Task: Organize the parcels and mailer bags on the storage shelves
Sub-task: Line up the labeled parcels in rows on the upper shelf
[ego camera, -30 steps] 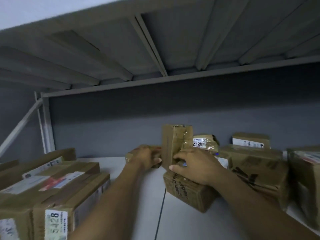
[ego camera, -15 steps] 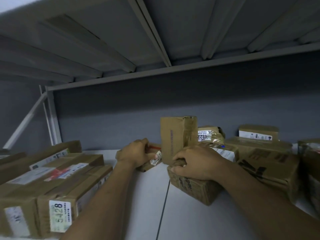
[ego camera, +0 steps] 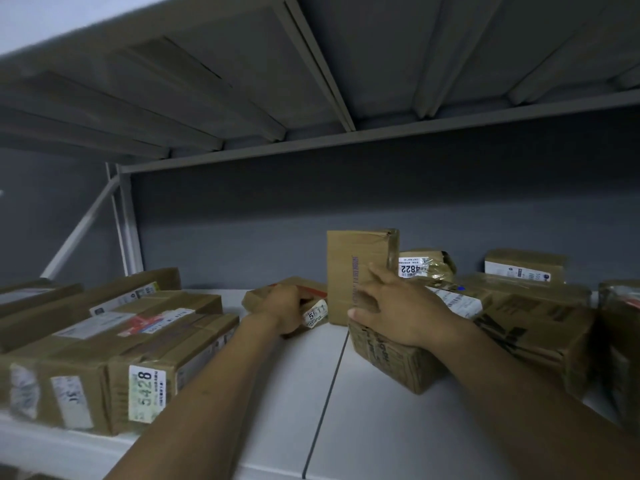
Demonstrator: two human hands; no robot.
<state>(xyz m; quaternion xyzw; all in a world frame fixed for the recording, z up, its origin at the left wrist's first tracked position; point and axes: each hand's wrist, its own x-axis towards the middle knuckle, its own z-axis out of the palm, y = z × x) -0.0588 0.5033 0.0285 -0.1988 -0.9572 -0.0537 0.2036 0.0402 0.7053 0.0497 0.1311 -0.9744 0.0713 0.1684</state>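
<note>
My left hand (ego camera: 284, 311) grips a small flat cardboard parcel (ego camera: 265, 296) with a white numbered label, lying on the white shelf (ego camera: 294, 393). My right hand (ego camera: 401, 311) rests open on a squat cardboard box (ego camera: 391, 362), its fingers spread and touching the side of a tall upright cardboard box (ego camera: 353, 271) that stands just behind. More parcels lie to the right: a taped packet labelled 4822 (ego camera: 424, 266), a labelled box at the back (ego camera: 523, 268) and a large flat box (ego camera: 533, 323).
Long cardboard boxes (ego camera: 131, 344), one labelled 5428, are packed together on the shelf's left side. A grey back panel (ego camera: 277, 220) closes the rear. The shelf above (ego camera: 311, 64) hangs low overhead. A white upright and brace (ego camera: 121, 223) stand at the back left.
My right hand's fingers have uncurled from the squat box and now spread against the tall box. My left hand has drawn the small parcel a little nearer. The view has shifted.
</note>
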